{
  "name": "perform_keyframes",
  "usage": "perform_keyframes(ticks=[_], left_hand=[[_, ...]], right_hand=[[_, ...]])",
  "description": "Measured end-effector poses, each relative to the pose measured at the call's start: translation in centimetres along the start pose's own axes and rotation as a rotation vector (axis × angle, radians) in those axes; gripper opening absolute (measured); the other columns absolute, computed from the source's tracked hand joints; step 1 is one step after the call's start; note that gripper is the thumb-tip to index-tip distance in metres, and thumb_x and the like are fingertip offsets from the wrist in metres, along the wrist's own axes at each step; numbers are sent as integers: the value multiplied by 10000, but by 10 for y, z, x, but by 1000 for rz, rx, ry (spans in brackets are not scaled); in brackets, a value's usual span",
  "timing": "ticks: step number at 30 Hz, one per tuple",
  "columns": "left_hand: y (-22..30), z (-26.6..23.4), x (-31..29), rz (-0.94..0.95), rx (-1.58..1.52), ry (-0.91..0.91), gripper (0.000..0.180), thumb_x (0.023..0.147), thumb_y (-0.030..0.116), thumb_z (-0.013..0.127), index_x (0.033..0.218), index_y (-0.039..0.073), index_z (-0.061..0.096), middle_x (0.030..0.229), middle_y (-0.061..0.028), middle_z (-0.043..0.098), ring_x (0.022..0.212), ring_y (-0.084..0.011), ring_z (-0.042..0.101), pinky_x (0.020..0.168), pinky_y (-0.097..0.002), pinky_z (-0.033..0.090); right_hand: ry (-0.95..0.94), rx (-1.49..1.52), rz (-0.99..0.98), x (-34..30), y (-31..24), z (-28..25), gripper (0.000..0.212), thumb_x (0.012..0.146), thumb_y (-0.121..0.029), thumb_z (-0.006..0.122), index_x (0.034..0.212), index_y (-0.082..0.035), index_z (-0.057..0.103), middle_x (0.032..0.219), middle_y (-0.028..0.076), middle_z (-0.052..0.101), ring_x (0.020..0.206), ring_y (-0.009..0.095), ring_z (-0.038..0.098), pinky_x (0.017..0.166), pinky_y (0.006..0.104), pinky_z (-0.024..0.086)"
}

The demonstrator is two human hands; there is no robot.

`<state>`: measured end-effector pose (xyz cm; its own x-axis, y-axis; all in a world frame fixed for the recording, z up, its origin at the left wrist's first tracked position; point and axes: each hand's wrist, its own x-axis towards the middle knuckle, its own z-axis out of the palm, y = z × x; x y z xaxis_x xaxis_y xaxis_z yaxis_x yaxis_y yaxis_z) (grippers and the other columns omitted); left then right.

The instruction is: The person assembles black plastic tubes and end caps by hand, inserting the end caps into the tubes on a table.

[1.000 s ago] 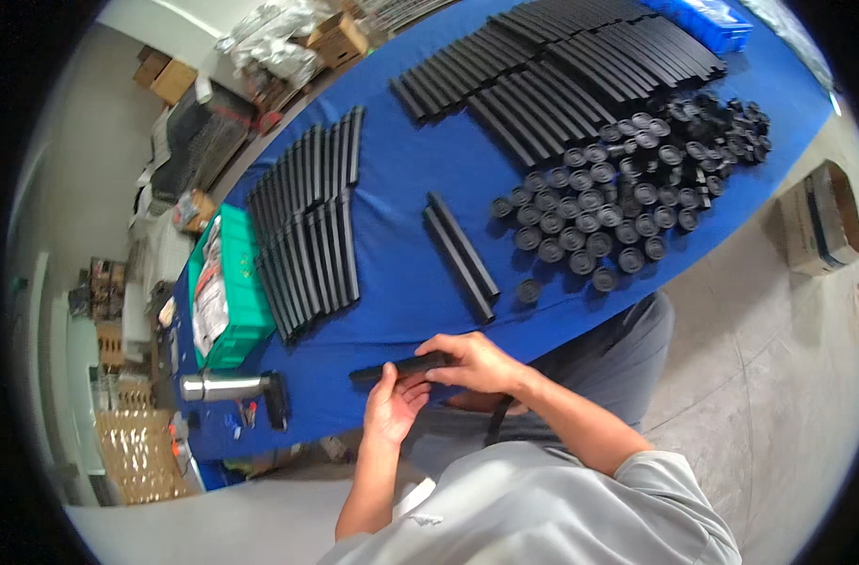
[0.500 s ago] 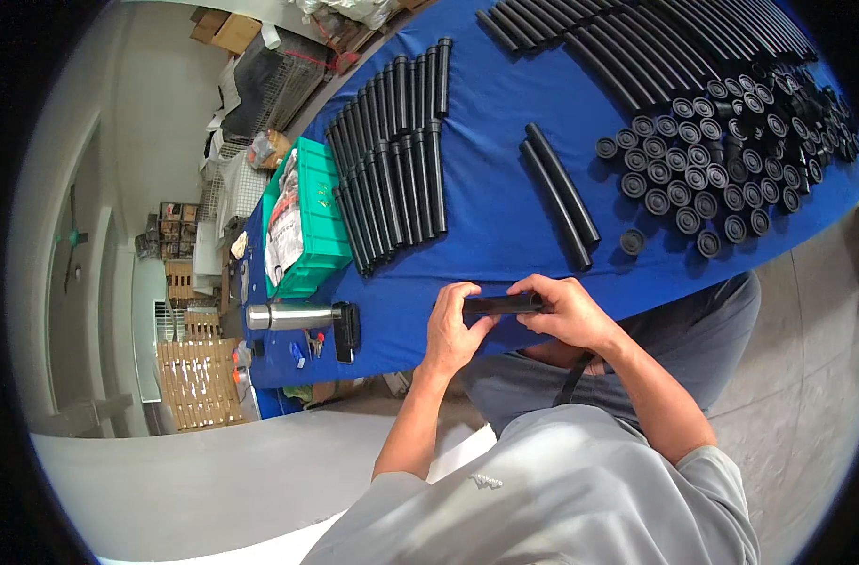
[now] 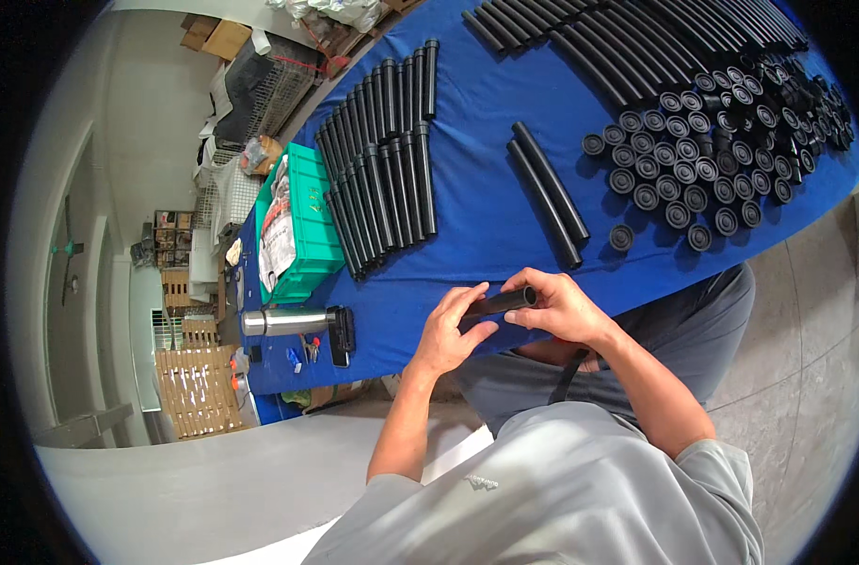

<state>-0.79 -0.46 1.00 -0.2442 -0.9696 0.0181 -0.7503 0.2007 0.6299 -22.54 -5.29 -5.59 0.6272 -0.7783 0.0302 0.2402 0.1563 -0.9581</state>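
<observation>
A black plastic tube [image 3: 493,304] is held level near the table's front edge, its hollow right end facing me and slightly raised. My left hand [image 3: 442,331] is wrapped round the tube's left part, hiding that end. Around the open right end, the thumb and fingers of my right hand [image 3: 569,309] are closed. Two loose black tubes [image 3: 548,198] lie side by side just beyond my hands. A single round black cap [image 3: 621,237] rests on the blue cloth, to the right of those tubes.
Many black caps [image 3: 685,172] cover the right side of the blue-covered table [image 3: 486,254]. Plain tubes [image 3: 627,52] lie in rows at the far right. Capped tubes [image 3: 382,169] are stacked left of centre, beside a green crate [image 3: 309,226]. A steel flask [image 3: 293,323] and a phone [image 3: 341,339] lie nearer.
The tube's right end has tipped up so that its opening shows. My hands have shifted slightly around it, and the whole view has moved a little.
</observation>
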Motion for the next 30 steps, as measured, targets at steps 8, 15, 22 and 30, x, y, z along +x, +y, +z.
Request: perform_keyframes(ticks=[8,15,22,30], left_hand=[[-7,-8,0,-297,-65,-158,365,777,92,788,1091,2,626,1064,-122,679,974,-223,665,867,-352,518],[-9,-9,0,-68,-111,-74,405,782,124,789,1136,8,630,1065,-130,674,991,-224,651,864,-338,507],[-5,-12,-2,-270,-83,-172,388,796,113,788,1134,8,630,1027,-128,671,972,-252,660,844,-348,519],[-3,-12,1,-90,-94,-113,374,810,101,770,1148,10,640,1036,-108,681,934,-232,667,827,-347,522]], right_hand=[[-25,9,-7,-1,-3,-1,424,840,-100,741,1244,-44,625,736,35,654,685,76,591,619,267,492],[-18,5,12,0,-7,1,391,865,-45,698,1249,-44,624,779,11,652,697,69,591,631,251,489],[4,31,3,0,-7,1,396,855,-117,732,1229,-31,634,791,44,676,702,82,607,647,265,510],[-32,76,67,0,-6,-3,389,857,-39,695,1239,-29,625,849,20,674,728,68,603,664,237,500]])
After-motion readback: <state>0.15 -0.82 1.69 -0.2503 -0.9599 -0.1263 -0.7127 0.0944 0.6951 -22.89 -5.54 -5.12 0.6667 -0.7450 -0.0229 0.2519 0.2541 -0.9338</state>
